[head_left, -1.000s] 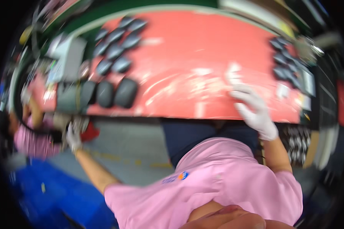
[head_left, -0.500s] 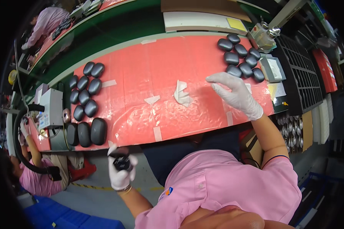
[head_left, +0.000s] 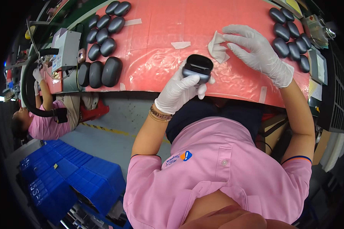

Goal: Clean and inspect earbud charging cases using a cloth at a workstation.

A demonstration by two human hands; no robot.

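Red mat (head_left: 149, 61): rows of dark oval cases at L (head_left: 103, 34) & R (head_left: 290, 38); grey box (head_left: 67, 49) far L. Co-worker in pink (head_left: 42, 122) partly cut off.

L hand (head_left: 177, 91) curled round black case (head_left: 198, 68), lower half hidden by the fingers.

R hand (head_left: 258, 49) spread flat, fingertips on white wipe (head_left: 218, 47) on mat just beside case.

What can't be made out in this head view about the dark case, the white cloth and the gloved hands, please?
- Head view: the underside of the dark case is covered by the left hand.
- The white cloth is partly under the right hand; its full shape is hidden.
- The case's inside is too small and dark to read.
- The dark pods at the right bend and run off toward the rim.
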